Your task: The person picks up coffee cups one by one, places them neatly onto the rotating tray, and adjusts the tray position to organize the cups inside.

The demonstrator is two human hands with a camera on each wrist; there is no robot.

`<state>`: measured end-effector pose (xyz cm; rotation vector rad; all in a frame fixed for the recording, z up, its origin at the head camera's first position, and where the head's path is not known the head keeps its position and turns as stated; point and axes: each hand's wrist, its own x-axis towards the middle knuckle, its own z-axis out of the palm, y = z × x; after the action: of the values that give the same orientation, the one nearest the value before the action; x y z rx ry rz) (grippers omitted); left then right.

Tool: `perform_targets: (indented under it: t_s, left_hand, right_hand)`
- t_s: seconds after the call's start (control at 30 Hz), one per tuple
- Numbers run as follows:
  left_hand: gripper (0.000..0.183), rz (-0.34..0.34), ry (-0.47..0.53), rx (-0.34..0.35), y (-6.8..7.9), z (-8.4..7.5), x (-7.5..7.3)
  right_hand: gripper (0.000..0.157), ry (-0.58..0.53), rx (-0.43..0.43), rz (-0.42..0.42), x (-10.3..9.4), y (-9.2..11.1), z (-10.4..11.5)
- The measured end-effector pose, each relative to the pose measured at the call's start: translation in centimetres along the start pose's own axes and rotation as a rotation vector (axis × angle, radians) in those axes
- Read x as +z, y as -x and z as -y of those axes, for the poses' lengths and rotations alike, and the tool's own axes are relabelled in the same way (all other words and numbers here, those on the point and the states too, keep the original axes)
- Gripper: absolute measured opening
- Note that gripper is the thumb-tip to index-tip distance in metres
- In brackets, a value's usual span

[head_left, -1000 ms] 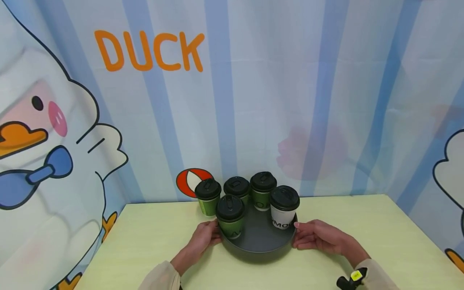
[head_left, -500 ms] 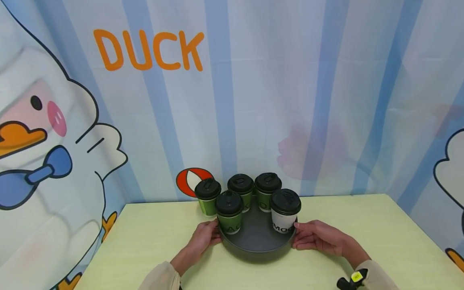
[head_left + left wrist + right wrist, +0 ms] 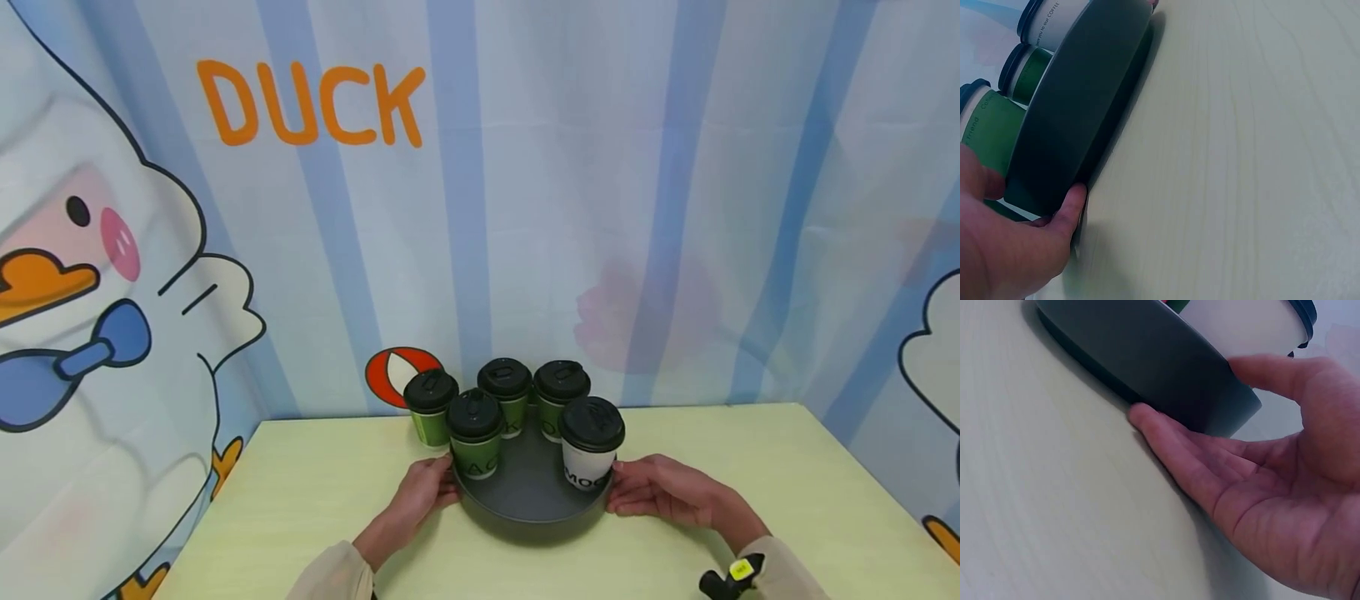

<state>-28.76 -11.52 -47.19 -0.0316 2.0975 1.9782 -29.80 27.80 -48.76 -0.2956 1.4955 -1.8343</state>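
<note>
A round dark grey tray [image 3: 528, 496] carries several lidded paper coffee cups. At its left front stands a green cup [image 3: 477, 460]; at the back are two more, a green cup [image 3: 513, 412] and another green cup [image 3: 551, 418]. On the right front is a white cup [image 3: 585, 465] with black lettering. My left hand [image 3: 422, 493] pinches the tray's left edge, thumb near the rim and a finger low on the side. My right hand [image 3: 663, 490] holds the opposite edge, its thumb at the rim and its fingers against the lower side.
One more green cup [image 3: 430, 427] with a black lid stands behind the tray's left side, apparently on the pale yellow table [image 3: 322, 467]. A blue-striped curtain [image 3: 525, 208] with a duck print hangs directly behind the table.
The cups on the tray have shifted clockwise: front-left one backward, back two to the right, white one toward the front. Both hands and the far-left cup have stayed in place.
</note>
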Motion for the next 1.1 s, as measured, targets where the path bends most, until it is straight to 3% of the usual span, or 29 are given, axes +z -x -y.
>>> perform_targets:
  t_s: [0.2, 0.47, 0.73, 1.1]
  left_hand:
    - [0.046, 0.0, 0.001, 0.001, 0.13, -0.24, 0.07]
    - [0.047, -0.013, -0.011, -0.013, -0.25, 0.3, 0.05]
    - [0.046, -0.017, -0.005, -0.016, -0.47, 0.21, 0.04]
    - [0.045, -0.033, -0.032, -0.007, -0.28, -0.22, -0.2]
  right_hand:
    - [0.041, 0.0, -0.058, -0.076, 0.18, -0.11, 0.32]
    - [0.042, 0.005, -0.002, -0.014, 0.11, 0.28, 0.0]
    - [0.052, 0.045, -0.072, -0.182, 0.56, -0.29, 0.26]
    - [0.048, 0.04, -0.065, -0.228, 0.62, -0.55, 0.23]
